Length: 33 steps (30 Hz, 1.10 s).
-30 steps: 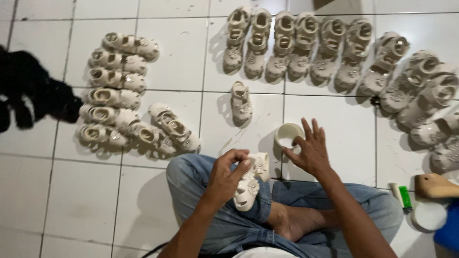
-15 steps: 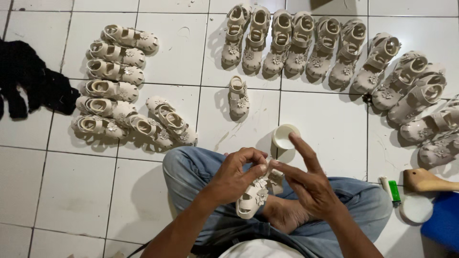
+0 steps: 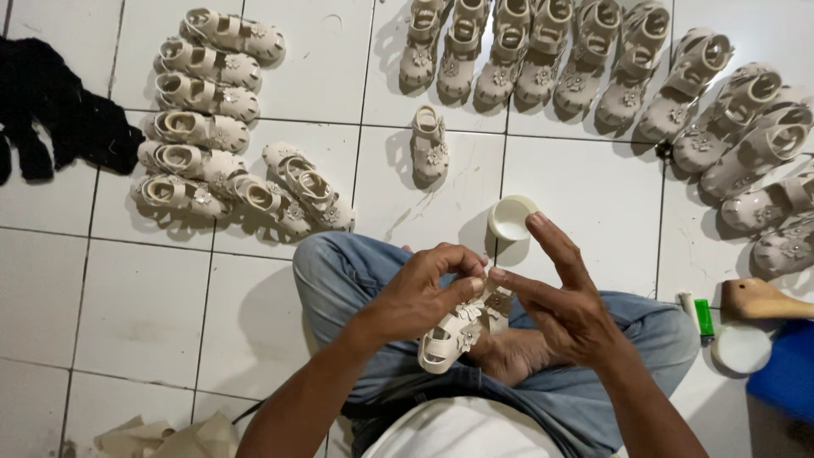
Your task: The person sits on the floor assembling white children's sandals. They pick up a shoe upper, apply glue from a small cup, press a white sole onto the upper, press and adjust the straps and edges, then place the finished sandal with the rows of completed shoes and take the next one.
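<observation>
Both hands now meet over the lap, the right hand (image 3: 570, 307) having come back from the small round white cup (image 3: 511, 217) on the tiled floor (image 3: 136, 288).

Left hand (image 3: 421, 293) grips a cream child's sandal with flower trims (image 3: 458, 329) above the crossed legs; right hand's fingers are spread, thumb and forefinger pinching at the sandal's top.

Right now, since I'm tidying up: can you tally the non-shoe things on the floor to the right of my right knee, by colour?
White: 2, small stick and round disc
Green: 1, lighter
Tan wood: 1, shoe form
Blue: 1, container
Total: 5
</observation>
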{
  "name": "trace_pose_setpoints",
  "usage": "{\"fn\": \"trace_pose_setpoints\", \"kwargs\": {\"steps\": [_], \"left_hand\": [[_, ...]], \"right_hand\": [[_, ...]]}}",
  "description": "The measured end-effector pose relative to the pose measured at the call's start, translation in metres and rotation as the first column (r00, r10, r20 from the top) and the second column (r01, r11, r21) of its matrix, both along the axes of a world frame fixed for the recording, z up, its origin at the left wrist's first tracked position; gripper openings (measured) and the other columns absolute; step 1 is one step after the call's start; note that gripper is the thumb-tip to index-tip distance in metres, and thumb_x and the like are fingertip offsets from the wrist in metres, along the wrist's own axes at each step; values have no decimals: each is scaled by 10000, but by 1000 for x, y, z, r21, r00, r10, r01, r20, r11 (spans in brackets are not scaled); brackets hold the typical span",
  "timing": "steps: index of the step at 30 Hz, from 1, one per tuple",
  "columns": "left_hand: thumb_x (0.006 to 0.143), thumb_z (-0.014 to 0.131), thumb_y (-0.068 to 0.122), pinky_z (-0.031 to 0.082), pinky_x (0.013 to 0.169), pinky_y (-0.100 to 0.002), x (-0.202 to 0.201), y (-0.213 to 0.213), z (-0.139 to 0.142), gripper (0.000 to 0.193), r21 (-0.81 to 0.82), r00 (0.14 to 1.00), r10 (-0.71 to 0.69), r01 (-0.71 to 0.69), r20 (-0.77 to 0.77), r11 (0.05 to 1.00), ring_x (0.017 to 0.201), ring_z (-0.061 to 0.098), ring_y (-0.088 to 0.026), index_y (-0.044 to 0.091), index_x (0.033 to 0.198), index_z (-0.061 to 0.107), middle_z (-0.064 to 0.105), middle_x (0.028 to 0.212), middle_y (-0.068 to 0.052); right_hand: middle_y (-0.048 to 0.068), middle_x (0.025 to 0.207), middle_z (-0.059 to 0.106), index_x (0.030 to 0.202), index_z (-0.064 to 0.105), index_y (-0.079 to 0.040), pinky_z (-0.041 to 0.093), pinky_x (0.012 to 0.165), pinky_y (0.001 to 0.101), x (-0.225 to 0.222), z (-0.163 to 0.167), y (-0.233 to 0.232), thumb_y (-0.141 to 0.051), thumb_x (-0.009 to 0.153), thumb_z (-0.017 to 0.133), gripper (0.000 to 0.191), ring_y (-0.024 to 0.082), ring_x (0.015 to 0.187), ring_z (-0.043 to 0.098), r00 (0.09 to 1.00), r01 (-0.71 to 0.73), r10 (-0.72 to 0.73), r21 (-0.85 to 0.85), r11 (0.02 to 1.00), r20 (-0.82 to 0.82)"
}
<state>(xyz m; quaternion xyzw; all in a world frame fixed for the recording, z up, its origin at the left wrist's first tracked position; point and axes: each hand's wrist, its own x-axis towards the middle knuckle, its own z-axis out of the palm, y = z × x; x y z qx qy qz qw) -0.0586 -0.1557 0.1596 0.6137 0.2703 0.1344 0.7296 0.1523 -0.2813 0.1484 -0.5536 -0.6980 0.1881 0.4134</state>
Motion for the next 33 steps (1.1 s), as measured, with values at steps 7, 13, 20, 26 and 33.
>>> {"fn": "trace_pose_setpoints", "kwargs": {"steps": [7, 13, 20, 26, 33], "left_hand": [[992, 667, 167, 554, 805, -275, -5, -2, 6, 190, -52, 988, -79, 73, -131, 996, 902, 634, -87, -9, 1060, 683, 676, 1030, -60], [990, 671, 196, 552, 778, -263, -3, 0, 11, 191, -58, 989, -61, 53, -137, 997, 839, 640, -73, 9, 1016, 694, 696, 870, -3], [969, 672, 223, 553, 769, -275, -1, -1, 23, 203, 24, 968, -75, 83, -240, 996, 820, 652, -89, 30, 1024, 702, 708, 872, -21], [970, 662, 237, 544, 757, -279, -2, 0, 28, 222, 18, 965, -84, 91, -247, 996, 826, 655, -85, 26, 1026, 697, 714, 872, -24], [981, 669, 250, 540, 715, -272, -3, -1, 20, 241, -32, 970, -98, 94, -223, 995, 783, 626, -77, 15, 1018, 706, 690, 849, -21]], "right_hand": [[91, 1632, 359, 1312, 688, -302, 403, 1238, 531, 4, 2, -3, -129, 822, 772, 526, 355, 1531, 349, 980, -43, 26, 84, 996, 196], [53, 1620, 373, 1259, 711, -315, 390, 1230, 549, 10, 6, -5, -166, 818, 768, 469, 337, 1508, 363, 938, -71, 14, 151, 986, 346], [86, 1636, 353, 1261, 724, -274, 408, 1251, 522, 3, 6, -9, -111, 845, 750, 447, 351, 1530, 350, 974, -5, -19, 107, 994, 225], [44, 1614, 382, 1273, 713, -286, 427, 1224, 511, 5, 10, 0, -170, 808, 786, 485, 338, 1507, 370, 964, -74, 38, 130, 989, 263], [12, 1599, 384, 1247, 728, -313, 408, 1210, 557, 14, 15, 7, -229, 788, 787, 471, 334, 1477, 382, 914, -165, 95, 147, 975, 394]]}}
